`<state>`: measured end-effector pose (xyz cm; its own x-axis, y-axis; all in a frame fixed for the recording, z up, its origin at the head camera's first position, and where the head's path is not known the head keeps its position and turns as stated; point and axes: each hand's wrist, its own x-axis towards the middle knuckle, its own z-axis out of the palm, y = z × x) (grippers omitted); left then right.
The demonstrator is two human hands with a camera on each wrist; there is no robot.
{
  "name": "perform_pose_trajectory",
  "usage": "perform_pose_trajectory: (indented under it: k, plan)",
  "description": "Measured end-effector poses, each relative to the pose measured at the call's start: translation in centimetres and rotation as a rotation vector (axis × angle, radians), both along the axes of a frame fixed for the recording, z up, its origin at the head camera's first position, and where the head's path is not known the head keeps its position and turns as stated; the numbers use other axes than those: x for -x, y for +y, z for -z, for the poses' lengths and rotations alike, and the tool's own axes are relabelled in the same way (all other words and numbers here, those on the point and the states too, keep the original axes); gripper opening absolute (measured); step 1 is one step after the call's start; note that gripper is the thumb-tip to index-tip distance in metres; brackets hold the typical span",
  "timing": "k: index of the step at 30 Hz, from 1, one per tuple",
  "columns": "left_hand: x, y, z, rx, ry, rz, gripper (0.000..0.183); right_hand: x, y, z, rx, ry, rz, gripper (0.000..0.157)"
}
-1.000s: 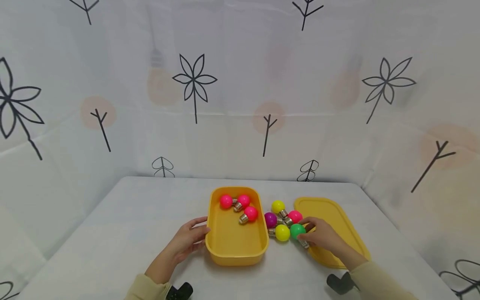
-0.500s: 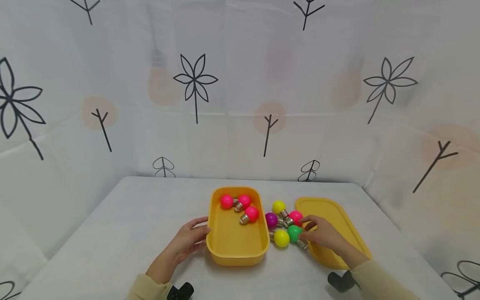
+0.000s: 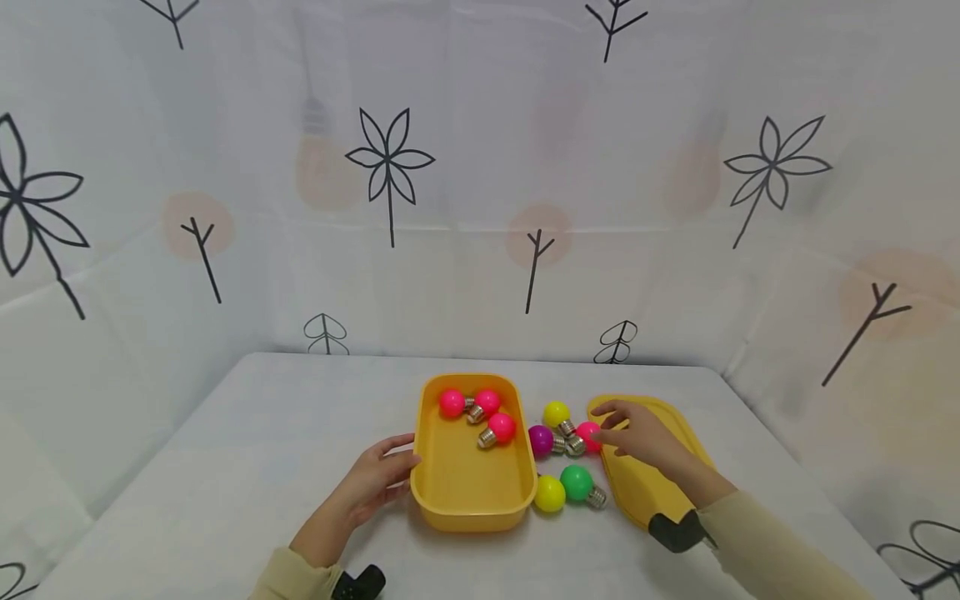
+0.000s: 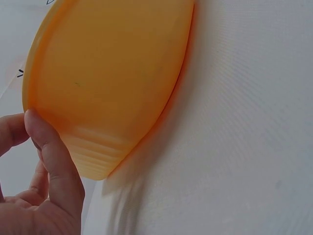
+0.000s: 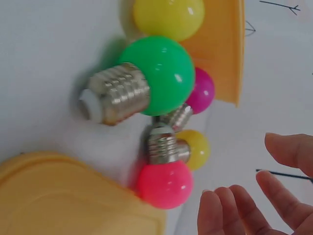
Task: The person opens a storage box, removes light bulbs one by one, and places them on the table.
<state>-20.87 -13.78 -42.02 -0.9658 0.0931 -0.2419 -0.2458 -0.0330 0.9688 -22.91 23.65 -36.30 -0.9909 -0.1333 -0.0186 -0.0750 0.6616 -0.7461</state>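
My left hand (image 3: 380, 475) holds the yellow plastic box (image 3: 474, 518) at its left rim. In the left wrist view the thumb (image 4: 51, 147) and index finger meet at the box's edge. Inside the box lie three pink bulbs, one (image 3: 501, 427) nearer the middle. My right hand (image 3: 647, 432) hovers by the loose pink bulb (image 3: 588, 437), fingers apart and nothing held, as the right wrist view shows. A green bulb (image 5: 159, 73) and a yellow bulb (image 3: 550, 494) lie nearer me. A purple bulb (image 3: 541, 441) and another yellow bulb (image 3: 557, 412) sit beside the pink one.
The flat yellow lid (image 3: 645, 492) lies to the right of the bulbs, partly under my right forearm. A white cloth covers the table (image 3: 300, 417). Behind it hangs a white curtain (image 3: 465, 292) printed with plants.
My right hand has left the green bulb and moved away from me to the pink bulb. The green and front yellow bulbs have shifted left and nearer me. My left hand stays put.
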Motion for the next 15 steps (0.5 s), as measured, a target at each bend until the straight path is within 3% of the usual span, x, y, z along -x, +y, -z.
perform_pose_trajectory:
  k: [15]
  plan:
    - [0.1,0.0,0.2,0.011,-0.005,-0.008,0.051,1.9,-4.1,-2.8,0.023,0.011,-0.060,0.037]
